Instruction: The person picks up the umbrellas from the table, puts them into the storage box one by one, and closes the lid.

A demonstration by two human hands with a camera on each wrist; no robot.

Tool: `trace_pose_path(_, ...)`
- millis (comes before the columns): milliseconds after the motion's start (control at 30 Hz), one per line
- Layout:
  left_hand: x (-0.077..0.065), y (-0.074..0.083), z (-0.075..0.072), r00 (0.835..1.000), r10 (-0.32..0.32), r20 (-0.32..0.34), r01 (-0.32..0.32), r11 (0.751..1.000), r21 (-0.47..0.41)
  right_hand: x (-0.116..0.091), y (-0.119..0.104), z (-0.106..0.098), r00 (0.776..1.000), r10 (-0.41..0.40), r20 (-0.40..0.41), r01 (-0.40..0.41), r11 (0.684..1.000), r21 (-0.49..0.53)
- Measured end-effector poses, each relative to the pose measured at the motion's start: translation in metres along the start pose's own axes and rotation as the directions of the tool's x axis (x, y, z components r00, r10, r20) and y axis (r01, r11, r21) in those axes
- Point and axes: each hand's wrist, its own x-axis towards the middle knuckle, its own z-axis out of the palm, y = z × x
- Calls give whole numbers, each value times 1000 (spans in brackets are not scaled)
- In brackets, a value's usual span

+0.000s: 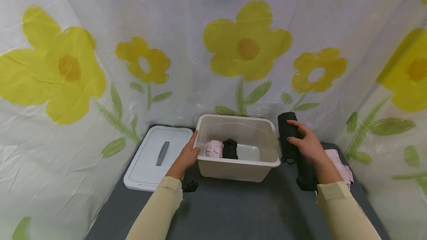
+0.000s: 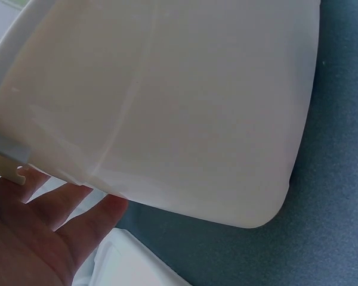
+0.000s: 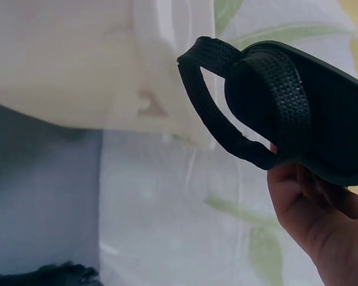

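Observation:
My left hand (image 1: 188,157) touches the left end of a beige plastic bin (image 1: 233,170). Its fingers lie nearly straight along the outer wall in the left wrist view. Inside the bin, a pink folded cloth bundle (image 1: 214,149) and a small black bundle (image 1: 230,149) sit side by side at the left. Just right of the bin, my right hand (image 1: 308,143) grips a black oblong case (image 1: 287,130) between thumb and fingers, raised and roughly upright. A woven strap loop (image 3: 206,113) hangs off its end in the right wrist view.
A white lid (image 1: 143,166) with a grey handle (image 1: 162,153) lies left of the bin. Below my right hand are another black item (image 1: 306,175) and pink cloth (image 1: 340,166). The dark grey table (image 1: 230,210) meets a flower-painted sheet (image 1: 186,95) behind the bin.

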Motion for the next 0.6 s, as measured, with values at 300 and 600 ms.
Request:
trace_pose_path(300,1,3,4,1000,5,10,-5,1000,5,16,-18,10,997,-35,66,39,997,-61)
trace_pose_path(600,-1,3,9,1000,6,7,-6,1000,-6,29,-28,18,989,-44,139,57,994,-94)
